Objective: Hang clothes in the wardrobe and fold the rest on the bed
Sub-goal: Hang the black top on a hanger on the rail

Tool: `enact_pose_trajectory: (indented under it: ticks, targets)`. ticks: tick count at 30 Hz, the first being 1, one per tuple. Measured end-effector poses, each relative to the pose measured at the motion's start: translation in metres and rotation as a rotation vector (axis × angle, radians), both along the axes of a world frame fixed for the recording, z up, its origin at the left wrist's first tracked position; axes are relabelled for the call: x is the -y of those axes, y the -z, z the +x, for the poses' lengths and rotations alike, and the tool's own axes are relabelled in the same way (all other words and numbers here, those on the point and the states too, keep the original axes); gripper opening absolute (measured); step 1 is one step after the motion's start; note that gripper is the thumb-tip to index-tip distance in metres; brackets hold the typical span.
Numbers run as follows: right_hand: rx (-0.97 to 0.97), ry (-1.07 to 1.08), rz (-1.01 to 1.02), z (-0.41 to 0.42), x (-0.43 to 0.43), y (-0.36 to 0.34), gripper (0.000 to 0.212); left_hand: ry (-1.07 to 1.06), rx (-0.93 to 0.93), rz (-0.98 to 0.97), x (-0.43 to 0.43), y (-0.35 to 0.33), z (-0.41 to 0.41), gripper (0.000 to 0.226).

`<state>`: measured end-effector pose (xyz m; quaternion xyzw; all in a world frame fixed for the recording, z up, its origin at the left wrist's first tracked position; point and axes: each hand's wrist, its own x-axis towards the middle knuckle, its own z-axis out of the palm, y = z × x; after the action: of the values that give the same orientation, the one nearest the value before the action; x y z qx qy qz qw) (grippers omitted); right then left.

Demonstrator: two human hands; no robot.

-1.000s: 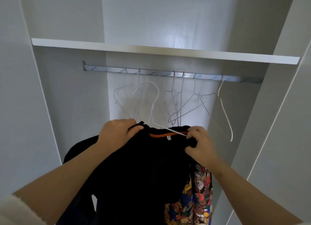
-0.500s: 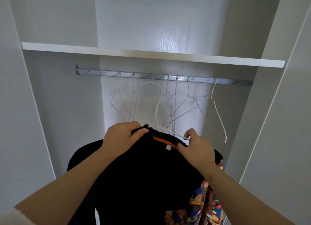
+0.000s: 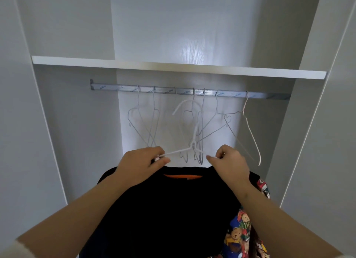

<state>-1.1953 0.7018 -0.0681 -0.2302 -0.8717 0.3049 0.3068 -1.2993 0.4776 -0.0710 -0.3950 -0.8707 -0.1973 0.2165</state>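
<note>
A black garment [image 3: 173, 209] with an orange strip inside its collar hangs in front of me, below the wardrobe rail [image 3: 183, 91]. Its white wire hanger [image 3: 189, 120] rises above the collar, with the hook just under the rail among the other hangers. My left hand [image 3: 141, 164] pinches the hanger's left arm near the collar. My right hand [image 3: 230, 164] pinches the hanger's right arm. Both hanger ends go under the black cloth.
Several bare wire hangers [image 3: 146, 120] hang along the rail. A white shelf [image 3: 173, 66] runs just above it. A colourful bear-print garment [image 3: 244, 232] hangs at the lower right, behind the black one. White wardrobe walls close in on both sides.
Both hands shifted from gripping the black collar to pinching the hanger's wire arms. The hanger now stands higher out of the garment, its hook closer to the rail.
</note>
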Motion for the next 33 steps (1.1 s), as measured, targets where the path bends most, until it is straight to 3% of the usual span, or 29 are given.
enact_pose_trajectory:
  ticks: [4, 9, 13, 15, 21, 24, 29, 33]
  targets:
    - [-0.066, -0.026, 0.09, 0.006, 0.003, 0.003, 0.032, -0.069, -0.074, -0.053, -0.008, 0.0, -0.004, 0.042]
    - [0.006, -0.026, 0.263, 0.016, -0.006, 0.006, 0.037, -0.105, -0.028, 0.078, -0.004, 0.006, -0.009, 0.039]
    - [-0.06, -0.14, 0.505, 0.015, 0.0, 0.004, 0.033, -0.087, -0.027, 0.122, -0.009, 0.005, -0.008, 0.038]
    - [0.003, -0.174, 0.497, 0.016, 0.0, 0.0, 0.039, -0.057, 0.004, 0.115, -0.008, 0.005, -0.011, 0.038]
    - [0.345, -0.39, -0.192, 0.002, 0.02, -0.016, 0.05, -0.099, 0.128, -0.076, 0.004, 0.011, -0.032, 0.037]
    - [0.392, -0.398, -0.389, -0.015, 0.043, -0.017, 0.045, -0.174, 0.17, -0.16, 0.017, 0.017, -0.045, 0.036]
    - [0.44, -0.421, -0.65, -0.064, 0.084, -0.031, 0.031, -0.283, 0.232, 0.121, 0.038, 0.023, -0.071, 0.04]
    - [0.423, -0.483, -0.889, -0.115, 0.117, -0.041, 0.021, -0.318, 0.446, 0.395, 0.06, 0.017, -0.104, 0.031]
